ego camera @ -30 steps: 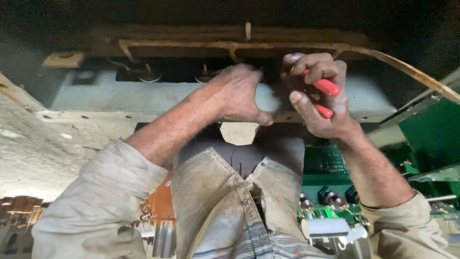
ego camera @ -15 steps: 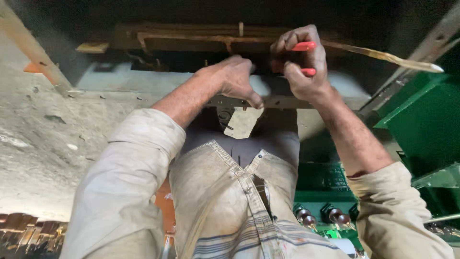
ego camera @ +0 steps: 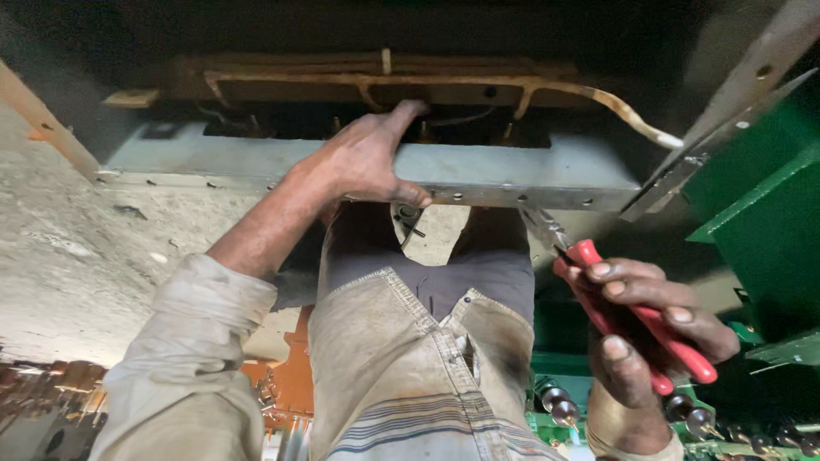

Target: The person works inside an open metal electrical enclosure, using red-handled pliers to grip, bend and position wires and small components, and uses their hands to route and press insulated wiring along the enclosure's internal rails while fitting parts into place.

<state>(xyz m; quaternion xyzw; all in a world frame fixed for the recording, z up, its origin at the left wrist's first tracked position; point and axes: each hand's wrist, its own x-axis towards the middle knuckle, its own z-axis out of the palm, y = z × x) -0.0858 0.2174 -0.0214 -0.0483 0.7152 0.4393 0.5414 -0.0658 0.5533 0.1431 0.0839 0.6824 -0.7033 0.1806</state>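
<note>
Left hand on the grey metal housing, right hand holding red-handled pliers below it.

Head view: the left hand (ego camera: pixel 367 162) lies over the front edge of the long grey metal housing (ego camera: pixel 512 171), fingers curled onto its top and thumb pressed against its face, so it grips the housing itself. The right hand (ego camera: pixel 649 341) sits lower and to the right, well apart from the left, fingers wrapped tight round the red-handled pliers (ego camera: pixel 628 320); the pliers' metal nose points up toward the housing's underside, just beside its lower edge. Behind the housing runs a bundle of brownish cables (ego camera: pixel 427 81), one stiff end sticking out to the right. A green metal panel (ego camera: pixel 769 239) stands at the right edge. A worn apron bib (ego camera: pixel 410 358) fills the middle foreground.
</note>
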